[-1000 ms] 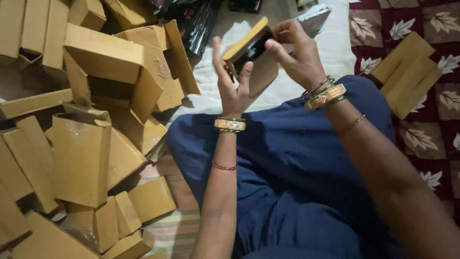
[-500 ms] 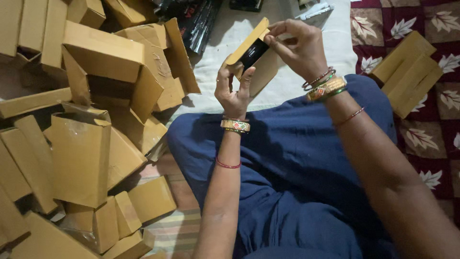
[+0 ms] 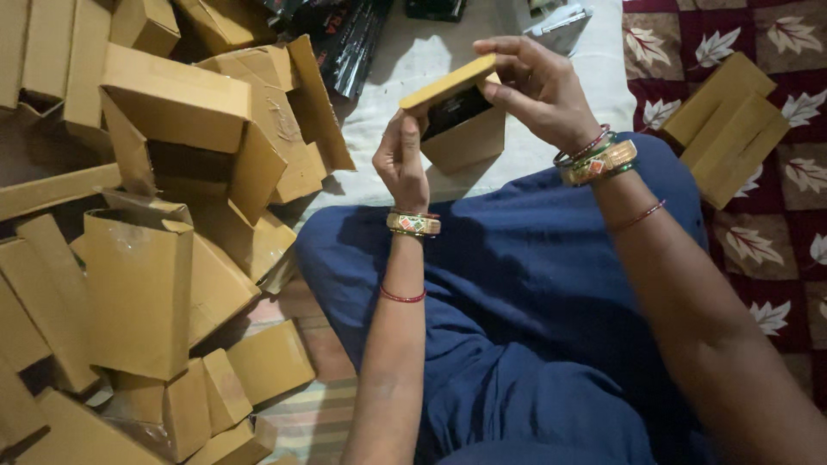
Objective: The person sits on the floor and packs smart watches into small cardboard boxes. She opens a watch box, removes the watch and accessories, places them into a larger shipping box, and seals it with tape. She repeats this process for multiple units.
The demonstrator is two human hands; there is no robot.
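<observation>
The small cardboard box (image 3: 465, 129) is held up over the lap, between the two hands. The left hand (image 3: 401, 159) grips its lower near corner, fingers curled against the side wall. The right hand (image 3: 538, 86) reaches over the top, its fingers (image 3: 498, 47) pinching the raised lid flap. Under that flap a black item (image 3: 452, 110) sits inside the box, partly showing at the opening.

Judging by this, the item is already in and the lid is partway down; closing the flap and tucking it appears to be what is left for this box.

To the left lies a big heap of cardboard boxes (image 3: 146, 258), some made up and open, some lying flat, crowded against each other. On the right two flat cardboard pieces (image 3: 728, 125) rest on a maroon cloth with a leaf pattern (image 3: 775, 241). Further off, near the top edge, there are black glossy packets (image 3: 345, 43) and a grey wrapped packet (image 3: 560, 19) on a pale cloth (image 3: 413, 60). The person sits on the floor in blue clothing (image 3: 534, 293), with bangles (image 3: 599, 159) on both wrists. A striped mat (image 3: 306, 422) shows near the knee. No more of the room can be seen
</observation>
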